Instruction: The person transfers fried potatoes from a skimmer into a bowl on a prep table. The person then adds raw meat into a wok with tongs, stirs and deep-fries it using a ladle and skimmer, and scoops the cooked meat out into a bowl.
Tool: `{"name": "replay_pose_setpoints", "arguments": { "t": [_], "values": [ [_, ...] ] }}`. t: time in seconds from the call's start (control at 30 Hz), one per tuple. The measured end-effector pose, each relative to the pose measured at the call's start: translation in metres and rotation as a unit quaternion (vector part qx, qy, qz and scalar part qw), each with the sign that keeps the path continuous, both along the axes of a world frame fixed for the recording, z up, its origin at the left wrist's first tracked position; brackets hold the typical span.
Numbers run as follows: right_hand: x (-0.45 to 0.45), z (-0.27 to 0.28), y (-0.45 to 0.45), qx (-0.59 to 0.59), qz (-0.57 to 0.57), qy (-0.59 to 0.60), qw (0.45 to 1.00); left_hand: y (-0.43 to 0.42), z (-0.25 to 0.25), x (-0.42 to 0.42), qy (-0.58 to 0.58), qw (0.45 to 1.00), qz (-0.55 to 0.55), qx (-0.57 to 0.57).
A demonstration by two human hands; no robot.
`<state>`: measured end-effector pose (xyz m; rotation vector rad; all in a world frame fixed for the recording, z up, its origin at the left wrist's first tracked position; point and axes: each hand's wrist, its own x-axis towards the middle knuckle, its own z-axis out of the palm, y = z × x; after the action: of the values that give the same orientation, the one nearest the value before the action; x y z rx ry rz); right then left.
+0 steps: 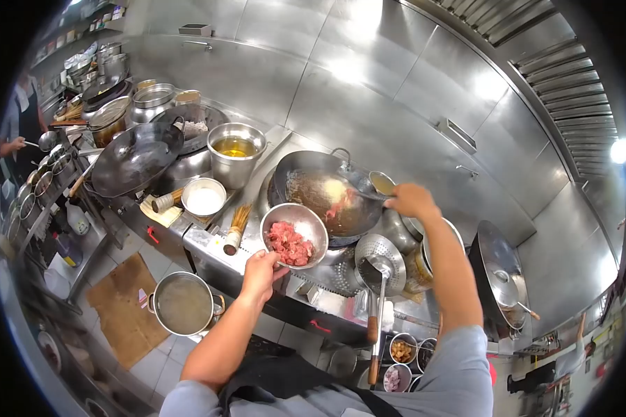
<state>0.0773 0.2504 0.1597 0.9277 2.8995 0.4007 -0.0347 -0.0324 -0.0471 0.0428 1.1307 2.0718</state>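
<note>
My left hand grips the rim of a steel bowl, tilted over the near edge of the wok. Raw sliced red meat lies in the bowl. In the wok are a pale yellowish patch and a few pinkish meat pieces. My right hand is closed at the wok's right rim, beside the round cup of a ladle with yellowish liquid in it. The ladle's handle is hidden by my hand. Just below the wok rests a perforated strainer.
Left of the wok stand a pot of yellow oil, a bowl of white contents, a bamboo brush and an empty wok. A stockpot is below. Another wok stands right. A co-worker is far left.
</note>
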Motion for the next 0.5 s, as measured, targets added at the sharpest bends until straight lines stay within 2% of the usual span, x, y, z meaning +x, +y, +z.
{"name": "replay_pose_setpoints", "arguments": {
  "t": [0.03, 0.07, 0.1, 0.17, 0.27, 0.33, 0.37, 0.43, 0.5],
  "values": [
    [-0.007, -0.031, 0.020, -0.002, 0.001, 0.001, 1.000, -0.004, 0.002, 0.002, 0.002, 1.000, 0.005, 0.002],
    [-0.013, -0.072, 0.035, -0.029, -0.053, 0.020, 0.998, -0.012, 0.006, 0.006, 0.001, 1.000, 0.006, -0.006],
    [-0.021, -0.083, 0.028, -0.051, -0.103, 0.040, 0.993, -0.017, 0.012, 0.007, 0.007, 1.000, 0.002, -0.011],
    [-0.024, -0.081, 0.028, -0.046, -0.107, 0.060, 0.991, -0.024, 0.016, 0.004, 0.007, 1.000, 0.007, -0.016],
    [-0.020, -0.040, 0.007, -0.012, -0.116, 0.085, 0.990, -0.028, 0.017, -0.002, 0.030, 0.999, 0.010, 0.005],
    [-0.017, 0.010, -0.050, -0.004, -0.059, 0.112, 0.992, -0.028, 0.019, -0.006, 0.051, 0.999, 0.012, 0.011],
    [-0.013, 0.025, -0.075, 0.019, 0.004, 0.109, 0.994, -0.027, 0.020, -0.008, 0.063, 0.998, 0.012, 0.016],
    [-0.001, 0.048, -0.134, 0.030, 0.109, 0.093, 0.989, -0.024, 0.021, -0.012, 0.067, 0.997, 0.012, 0.031],
    [0.004, 0.050, -0.177, 0.025, 0.138, 0.082, 0.987, -0.024, 0.022, -0.015, 0.070, 0.997, 0.006, 0.034]
  ]
}}
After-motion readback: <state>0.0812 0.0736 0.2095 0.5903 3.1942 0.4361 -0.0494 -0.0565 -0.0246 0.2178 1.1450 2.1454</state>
